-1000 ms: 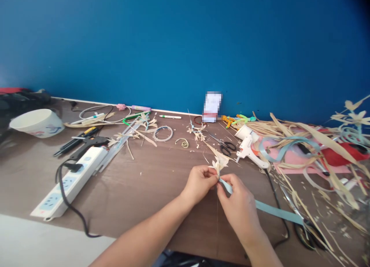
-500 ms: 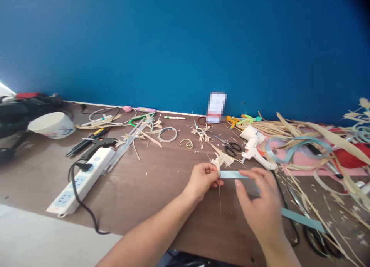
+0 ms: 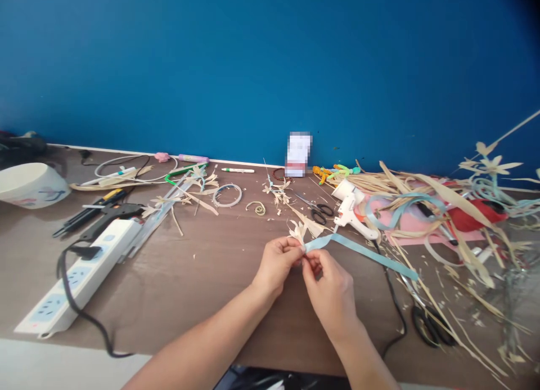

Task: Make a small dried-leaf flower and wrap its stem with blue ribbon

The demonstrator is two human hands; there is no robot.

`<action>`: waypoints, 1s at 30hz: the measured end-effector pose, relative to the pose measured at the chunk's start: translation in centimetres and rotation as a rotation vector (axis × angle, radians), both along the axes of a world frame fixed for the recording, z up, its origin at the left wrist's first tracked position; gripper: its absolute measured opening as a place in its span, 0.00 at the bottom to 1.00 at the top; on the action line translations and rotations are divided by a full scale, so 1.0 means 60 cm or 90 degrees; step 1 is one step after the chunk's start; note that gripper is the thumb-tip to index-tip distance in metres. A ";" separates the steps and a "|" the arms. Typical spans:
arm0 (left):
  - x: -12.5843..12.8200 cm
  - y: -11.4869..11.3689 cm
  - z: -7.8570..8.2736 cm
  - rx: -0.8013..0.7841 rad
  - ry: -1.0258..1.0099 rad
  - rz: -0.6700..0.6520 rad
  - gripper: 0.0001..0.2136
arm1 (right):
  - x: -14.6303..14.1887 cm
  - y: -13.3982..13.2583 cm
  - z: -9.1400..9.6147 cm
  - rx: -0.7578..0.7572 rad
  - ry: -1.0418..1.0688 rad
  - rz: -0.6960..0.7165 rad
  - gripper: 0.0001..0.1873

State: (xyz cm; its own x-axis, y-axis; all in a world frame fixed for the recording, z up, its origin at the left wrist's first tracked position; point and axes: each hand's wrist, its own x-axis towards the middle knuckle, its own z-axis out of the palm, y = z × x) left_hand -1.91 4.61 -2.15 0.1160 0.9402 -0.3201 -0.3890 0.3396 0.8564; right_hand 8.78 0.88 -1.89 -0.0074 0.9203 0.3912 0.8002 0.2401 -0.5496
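My left hand (image 3: 274,266) is closed in a pinch on the base of a pale flower (image 3: 297,231) that looks made of dried husk. Its petals stick up above my fingertips. A light blue ribbon (image 3: 371,253) begins at that pinch and runs off to the right across the table, with a fold near its start. Close against the left fingertips, my right hand (image 3: 331,283) is also pinched, just below the ribbon's near end. What lies between the right fingertips is hidden.
A white glue gun (image 3: 354,213) and black-handled scissors (image 3: 323,213) lie beyond my hands. More scissors (image 3: 432,325) are at right, near piled husk strips (image 3: 405,187). A power strip (image 3: 80,283), a dark glue gun (image 3: 112,215) and a white bowl (image 3: 34,186) stand left.
My right hand has moved left from along the ribbon to my left fingertips and closed. The ribbon now trails free to the right. The view has shifted slightly right.
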 end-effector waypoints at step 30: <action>-0.012 0.003 -0.003 -0.095 -0.202 -0.180 0.10 | 0.020 0.008 -0.003 -0.275 0.627 0.046 0.07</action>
